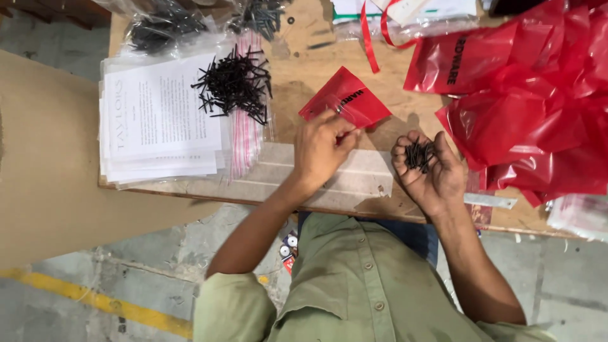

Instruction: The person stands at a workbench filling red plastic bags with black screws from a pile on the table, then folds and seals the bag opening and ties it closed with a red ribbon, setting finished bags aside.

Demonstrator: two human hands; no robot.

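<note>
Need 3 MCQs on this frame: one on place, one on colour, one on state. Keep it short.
1. Where does the loose pile of black screws lie?
A. on the clear zip bags beside the printed sheets
B. on the floor
C. inside a red bag

2. What colour is the small bag at the left hand?
A. blue
B. red
C. green

3. How is the right hand held?
A. flat on the table
B. closed in a fist
C. palm up, cupping screws

Answers:
1 A: the pile rests on the clear zip bags next to the printed sheets.
2 B: the bag under the fingertips is red.
3 C: black screws lie in the open cupped palm.
</note>
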